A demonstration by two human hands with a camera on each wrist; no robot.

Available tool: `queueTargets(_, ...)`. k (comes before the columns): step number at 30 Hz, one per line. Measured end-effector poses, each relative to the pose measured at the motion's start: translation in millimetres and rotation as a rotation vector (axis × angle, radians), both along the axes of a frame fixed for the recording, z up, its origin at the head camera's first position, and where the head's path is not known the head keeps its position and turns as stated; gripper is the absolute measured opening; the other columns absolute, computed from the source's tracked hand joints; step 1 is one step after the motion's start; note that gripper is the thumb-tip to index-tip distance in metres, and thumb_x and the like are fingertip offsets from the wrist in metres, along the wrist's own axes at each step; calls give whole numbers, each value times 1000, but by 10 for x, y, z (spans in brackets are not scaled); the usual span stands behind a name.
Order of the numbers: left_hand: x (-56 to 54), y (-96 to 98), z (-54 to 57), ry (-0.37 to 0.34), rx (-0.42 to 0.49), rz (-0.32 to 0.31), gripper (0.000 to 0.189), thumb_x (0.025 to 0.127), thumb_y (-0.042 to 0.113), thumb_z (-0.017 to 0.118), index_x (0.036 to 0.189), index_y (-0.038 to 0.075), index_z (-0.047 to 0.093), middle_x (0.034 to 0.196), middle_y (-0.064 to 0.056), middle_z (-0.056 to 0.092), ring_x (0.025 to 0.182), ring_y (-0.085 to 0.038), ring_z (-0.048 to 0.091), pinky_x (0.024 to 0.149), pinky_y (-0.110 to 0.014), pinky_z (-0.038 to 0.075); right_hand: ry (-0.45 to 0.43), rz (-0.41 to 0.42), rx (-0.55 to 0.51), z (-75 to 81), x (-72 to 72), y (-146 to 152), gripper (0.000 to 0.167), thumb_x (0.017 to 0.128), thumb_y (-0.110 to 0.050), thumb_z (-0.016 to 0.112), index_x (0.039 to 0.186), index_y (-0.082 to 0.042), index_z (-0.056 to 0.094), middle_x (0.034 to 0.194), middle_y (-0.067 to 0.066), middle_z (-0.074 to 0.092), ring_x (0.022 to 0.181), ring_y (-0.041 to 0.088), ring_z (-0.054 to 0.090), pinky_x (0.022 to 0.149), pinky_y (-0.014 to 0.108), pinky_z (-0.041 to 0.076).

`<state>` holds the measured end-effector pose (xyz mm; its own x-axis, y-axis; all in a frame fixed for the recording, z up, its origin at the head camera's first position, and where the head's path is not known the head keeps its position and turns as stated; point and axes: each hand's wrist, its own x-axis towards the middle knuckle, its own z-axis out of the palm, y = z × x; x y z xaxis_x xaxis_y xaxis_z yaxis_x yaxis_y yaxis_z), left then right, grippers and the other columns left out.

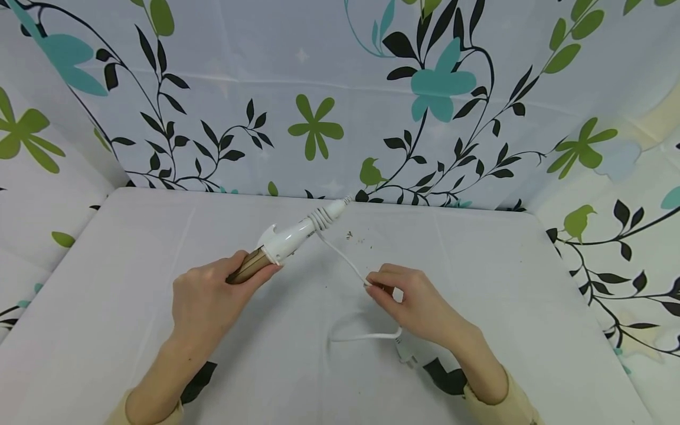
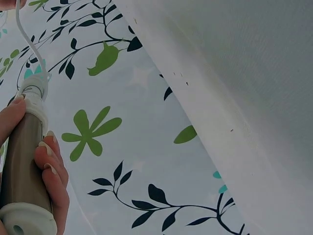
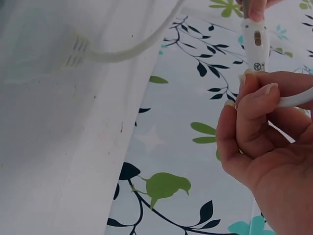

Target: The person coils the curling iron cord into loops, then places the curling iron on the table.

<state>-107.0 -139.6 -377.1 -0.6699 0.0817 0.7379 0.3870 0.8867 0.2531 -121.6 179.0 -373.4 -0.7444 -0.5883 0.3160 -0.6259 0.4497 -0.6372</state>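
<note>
My left hand (image 1: 204, 295) grips a curling iron by its brown barrel (image 1: 249, 265), its white handle (image 1: 289, 241) tilted up and away to the right. In the left wrist view, the fingers wrap the barrel (image 2: 22, 161) above a pale round end cap (image 2: 29, 219). White cord (image 1: 340, 255) is coiled around the far end of the handle. Between thumb and fingertips, my right hand (image 1: 419, 301) pinches the cord's free stretch. Below that hand hangs the white plug (image 1: 405, 352), its cord making a loop. The right wrist view shows a small switch (image 3: 257, 38) on the handle.
A white table (image 1: 265, 378) lies under both hands. Dark specks (image 1: 349, 235) dot its far part. Cloth curtains (image 1: 212, 88) with leaf, flower and bird prints stand behind it and at both sides. Dark shapes (image 1: 446, 378) show beside both wrists.
</note>
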Motion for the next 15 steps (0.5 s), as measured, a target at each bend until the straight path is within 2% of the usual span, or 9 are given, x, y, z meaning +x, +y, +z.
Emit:
queueTargets(5,-15,-23,4,-3,-6,14,69,93,74,42,64,12,55,47,4,39,40,-7,26,38,-23,19,-23,-41,38,11,3,0,14,92,-5,70,105,-7,75,84,-8,63,75,3,54,64,22,49)
queueTargets(10,-26,-47,-12,-17,-37,32,70,94,74,39,61,13,47,47,4,34,41,-7,24,39,-24,17,-54,-9,62,26,33,-28,18,92,-2,69,110,-5,73,88,-7,63,75,2,54,65,21,50)
queueTargets(12,-23,-48,-13,-30,-51,34,70,94,75,36,61,14,44,48,5,32,41,-7,23,39,-25,16,-17,18,59,31,53,-55,17,93,-2,68,109,-5,73,89,-6,62,74,2,53,64,18,49)
queueTargets(15,-16,-48,-10,-51,-63,40,70,94,76,34,60,15,38,48,5,28,41,-8,21,40,-25,14,109,63,65,12,75,-101,15,93,-2,68,107,-6,72,89,-5,59,73,3,51,61,15,46)
